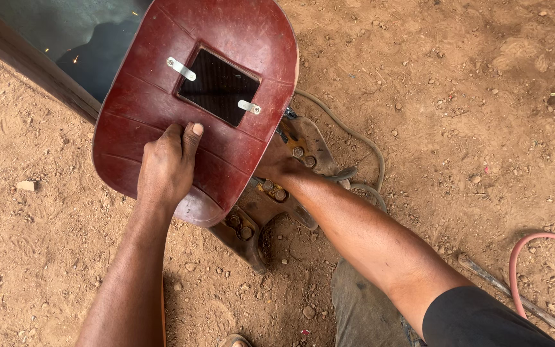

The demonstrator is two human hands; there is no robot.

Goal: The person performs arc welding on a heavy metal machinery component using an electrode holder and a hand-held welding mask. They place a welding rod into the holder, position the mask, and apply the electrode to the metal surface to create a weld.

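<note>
Fingers (176, 138) of the left hand (165, 170) curl tight around the grip of a dark red welding shield (162, 96), thumb pressed flat on its face just below the dark glass window (218, 87). That shield is held low over the dirt ground (451, 96), covering most of the right hand (277, 166), whose fingers are hidden, so their state cannot be told. Beside that hand lie rusty bolted metal brackets (303, 154). A grey cable (361, 138) curves past them, and a pink hose (534, 241) lies well off right
</note>
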